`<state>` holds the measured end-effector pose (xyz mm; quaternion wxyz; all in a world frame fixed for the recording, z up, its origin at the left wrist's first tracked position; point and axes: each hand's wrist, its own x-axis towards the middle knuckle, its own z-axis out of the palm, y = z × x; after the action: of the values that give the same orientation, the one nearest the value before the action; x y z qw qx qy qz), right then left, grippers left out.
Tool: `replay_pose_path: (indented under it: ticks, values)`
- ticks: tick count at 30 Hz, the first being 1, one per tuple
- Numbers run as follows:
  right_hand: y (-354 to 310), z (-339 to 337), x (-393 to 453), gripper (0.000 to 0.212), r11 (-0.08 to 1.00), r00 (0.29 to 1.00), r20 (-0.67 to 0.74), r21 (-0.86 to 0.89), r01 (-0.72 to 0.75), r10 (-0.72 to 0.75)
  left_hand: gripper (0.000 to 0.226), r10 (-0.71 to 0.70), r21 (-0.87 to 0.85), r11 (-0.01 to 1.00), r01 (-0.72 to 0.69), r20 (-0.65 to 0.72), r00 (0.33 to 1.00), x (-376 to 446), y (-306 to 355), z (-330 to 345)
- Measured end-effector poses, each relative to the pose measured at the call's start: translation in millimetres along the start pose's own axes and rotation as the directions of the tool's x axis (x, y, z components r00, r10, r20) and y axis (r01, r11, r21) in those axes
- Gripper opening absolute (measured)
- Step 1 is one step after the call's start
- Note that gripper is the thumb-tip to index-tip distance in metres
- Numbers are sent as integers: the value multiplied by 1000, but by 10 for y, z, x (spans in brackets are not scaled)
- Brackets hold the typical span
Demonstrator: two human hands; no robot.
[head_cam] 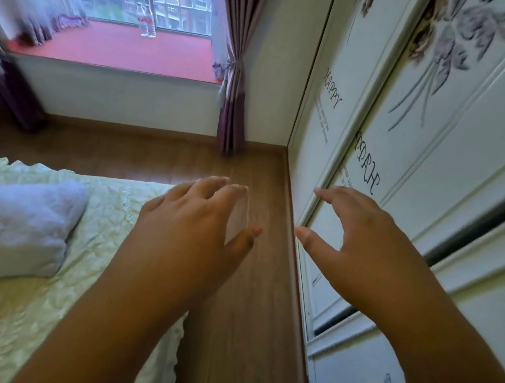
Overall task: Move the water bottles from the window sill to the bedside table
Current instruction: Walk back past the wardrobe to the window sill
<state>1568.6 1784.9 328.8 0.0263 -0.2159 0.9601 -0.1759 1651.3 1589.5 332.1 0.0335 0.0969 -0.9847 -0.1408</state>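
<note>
Two clear water bottles [147, 22] with red labels stand side by side on the red window sill [108, 48], far ahead by the glass. My left hand [198, 216] is held out in front of me above the bed's edge and the floor, fingers relaxed and empty. My right hand [355, 242] is also out in front, fingers spread, close to the wardrobe door, holding nothing. Both hands are far from the bottles. The bedside table is not in view.
A bed [31, 305] with a cream cover and a white pillow [6, 226] fills the lower left. A white wardrobe [442, 187] with sliding doors lines the right. A strip of wooden floor [246, 289] runs between them toward the window. Purple curtains [235, 90] hang beside the sill.
</note>
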Motion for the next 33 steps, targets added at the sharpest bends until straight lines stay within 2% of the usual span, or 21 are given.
replay_pose_path:
  ticks: [9, 18, 33]
  values:
    - [-272, 217, 870, 64, 999, 1000, 6, 32, 15, -15, 71, 1, 6, 1000, -1, -8, 1000, 725, -558, -96]
    - [-276, 390, 1840, 65, 991, 995, 31, 90, 97, -100, 68, -87, 45, 995, 87, -16, 996, 1429, -830, -108]
    - [102, 116, 3930, 64, 942, 957, 37, 190, 278, -289, 62, -232, 138, 959, 248, -123, 965, 3235, -577, -243]
